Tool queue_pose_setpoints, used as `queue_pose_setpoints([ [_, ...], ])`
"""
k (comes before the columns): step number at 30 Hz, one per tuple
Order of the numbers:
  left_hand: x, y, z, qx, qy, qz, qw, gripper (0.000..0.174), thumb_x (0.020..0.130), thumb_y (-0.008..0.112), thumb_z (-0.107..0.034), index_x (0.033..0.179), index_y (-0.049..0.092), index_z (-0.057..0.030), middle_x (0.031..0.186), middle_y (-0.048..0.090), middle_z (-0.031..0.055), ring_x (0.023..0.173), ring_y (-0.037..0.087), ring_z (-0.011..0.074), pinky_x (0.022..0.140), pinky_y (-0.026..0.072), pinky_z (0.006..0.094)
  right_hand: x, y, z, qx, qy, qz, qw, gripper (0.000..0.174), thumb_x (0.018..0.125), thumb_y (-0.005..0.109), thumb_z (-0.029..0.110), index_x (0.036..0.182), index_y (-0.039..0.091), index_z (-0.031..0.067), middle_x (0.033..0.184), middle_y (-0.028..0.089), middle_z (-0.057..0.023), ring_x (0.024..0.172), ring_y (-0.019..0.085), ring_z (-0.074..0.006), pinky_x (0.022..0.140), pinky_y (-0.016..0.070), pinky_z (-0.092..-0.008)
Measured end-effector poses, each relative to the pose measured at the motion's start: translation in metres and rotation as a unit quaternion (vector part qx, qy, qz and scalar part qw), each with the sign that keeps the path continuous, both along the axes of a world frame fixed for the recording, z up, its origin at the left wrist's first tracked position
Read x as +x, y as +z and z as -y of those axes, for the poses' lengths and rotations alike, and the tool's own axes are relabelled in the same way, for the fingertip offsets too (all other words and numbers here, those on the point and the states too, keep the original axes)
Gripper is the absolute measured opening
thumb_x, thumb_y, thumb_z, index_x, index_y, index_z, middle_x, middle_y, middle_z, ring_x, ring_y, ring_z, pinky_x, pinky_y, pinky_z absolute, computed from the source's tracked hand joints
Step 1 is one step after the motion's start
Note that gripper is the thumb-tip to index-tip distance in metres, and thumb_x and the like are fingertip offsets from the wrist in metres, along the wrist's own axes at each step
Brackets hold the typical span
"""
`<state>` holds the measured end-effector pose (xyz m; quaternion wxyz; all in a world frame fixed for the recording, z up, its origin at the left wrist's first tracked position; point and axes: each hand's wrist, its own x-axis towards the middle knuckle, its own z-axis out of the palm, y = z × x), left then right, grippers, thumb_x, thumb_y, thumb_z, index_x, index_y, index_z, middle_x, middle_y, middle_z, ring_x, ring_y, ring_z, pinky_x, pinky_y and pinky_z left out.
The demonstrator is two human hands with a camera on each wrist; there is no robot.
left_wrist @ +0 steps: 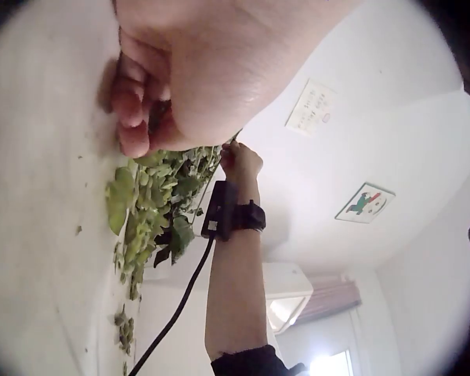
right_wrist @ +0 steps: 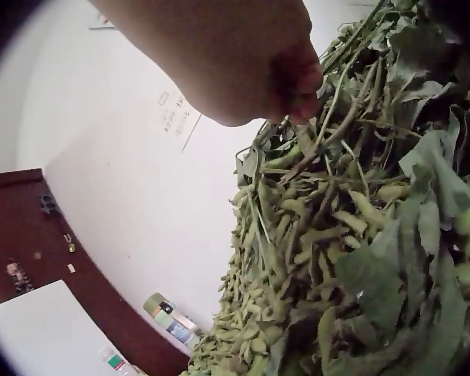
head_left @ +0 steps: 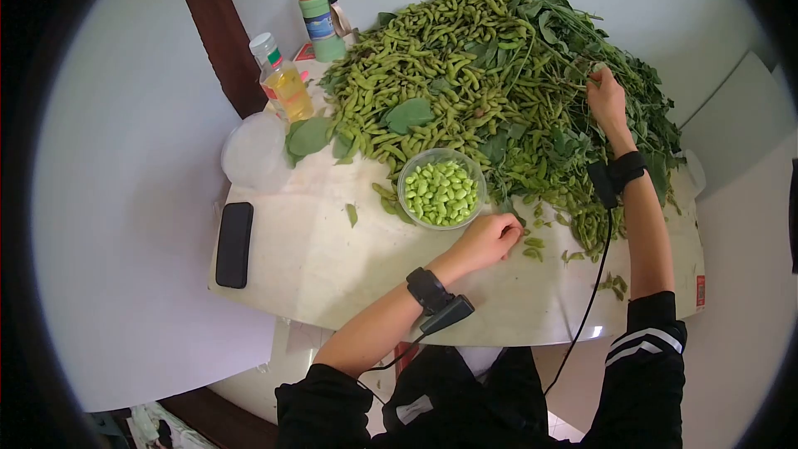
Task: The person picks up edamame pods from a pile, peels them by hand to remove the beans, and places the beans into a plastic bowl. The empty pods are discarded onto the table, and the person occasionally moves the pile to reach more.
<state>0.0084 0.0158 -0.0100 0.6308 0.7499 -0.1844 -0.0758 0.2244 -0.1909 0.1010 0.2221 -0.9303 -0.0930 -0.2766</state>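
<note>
On the table, my left hand [head_left: 486, 241] rests beside a clear round bowl [head_left: 401, 193] of shelled green soybeans [head_left: 440, 191]. Its fingers are loosely curled in the left wrist view, with no bean showing between them. My right hand [head_left: 608, 104] reaches into the right side of a big heap of soybean pods [head_left: 432, 58]. Thumb and fingers pinch a thin green stem [right_wrist: 338, 86] there, seen in the right wrist view. Leafy stalks [head_left: 648, 116] lie around that hand, and part of its fingertips is hidden.
A black phone [head_left: 234, 245] lies at the table's left, below a translucent round lid [head_left: 253, 152]. Behind stand a bottle of yellow liquid [head_left: 288, 91] and a green flask [head_left: 317, 21]. Loose pods [head_left: 534, 248] lie near the left hand. A black cable [head_left: 588, 308] hangs from the right wrist.
</note>
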Motion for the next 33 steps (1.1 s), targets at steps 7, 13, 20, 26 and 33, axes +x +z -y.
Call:
queue_pose_setpoints([
  [7, 0.000, 0.001, -0.002, -0.007, -0.012, -0.005, 1.000, 0.017, 0.082, 0.046, -0.011, 0.082, 0.055, 0.0033, 0.061, 0.057, 0.0078, 0.048, 0.056, 0.0147, 0.047, 0.0429, 0.0271, 0.000, -0.001, 0.010, 0.096, 0.009, -0.154, 0.983, 0.021, 0.083, 0.052, 0.013, 0.096, 0.050, -0.0025, 0.083, 0.059, -0.0138, 0.066, 0.057, -0.0225, 0.060, 0.0444, -0.0359],
  [13, 0.001, 0.000, -0.001, -0.011, -0.010, -0.012, 1.000, 0.017, 0.082, 0.046, -0.011, 0.081, 0.055, 0.0035, 0.063, 0.058, 0.0086, 0.047, 0.056, 0.0150, 0.047, 0.0431, 0.0272, -0.005, 0.006, 0.039, 0.166, 0.005, -0.133, 0.977, 0.020, 0.080, 0.054, 0.013, 0.091, 0.054, -0.0027, 0.069, 0.059, -0.0079, 0.057, 0.054, -0.0129, 0.054, 0.0428, -0.0287],
  [20, 0.001, 0.002, -0.001, -0.005, -0.010, -0.008, 1.000, 0.017, 0.082, 0.046, -0.011, 0.081, 0.055, 0.0033, 0.061, 0.058, 0.0079, 0.047, 0.056, 0.0146, 0.047, 0.0431, 0.0268, -0.013, 0.001, 0.076, 0.188, -0.042, -0.086, 0.977, 0.021, 0.082, 0.052, 0.014, 0.095, 0.054, -0.0025, 0.070, 0.059, -0.0073, 0.057, 0.052, -0.0119, 0.054, 0.0423, -0.0279],
  [26, 0.003, -0.004, -0.002, -0.014, -0.025, -0.033, 0.999, 0.015, 0.083, 0.047, -0.011, 0.085, 0.055, 0.0017, 0.070, 0.059, 0.0059, 0.048, 0.055, 0.0109, 0.046, 0.0420, 0.0231, -0.018, -0.016, 0.076, 0.058, -0.079, -0.033, 0.995, 0.022, 0.082, 0.053, 0.018, 0.094, 0.053, 0.0000, 0.078, 0.059, -0.0117, 0.064, 0.055, -0.0208, 0.056, 0.0433, -0.0342],
  [33, 0.003, -0.001, -0.001, 0.014, -0.026, -0.015, 0.999, 0.015, 0.083, 0.047, -0.011, 0.085, 0.055, 0.0015, 0.070, 0.059, 0.0056, 0.048, 0.055, 0.0109, 0.046, 0.0416, 0.0227, -0.052, -0.007, 0.028, -0.213, -0.103, 0.094, 0.967, 0.020, 0.076, 0.060, 0.020, 0.086, 0.052, 0.0044, 0.080, 0.053, -0.0127, 0.072, 0.053, -0.0297, 0.060, 0.0430, -0.0392],
])
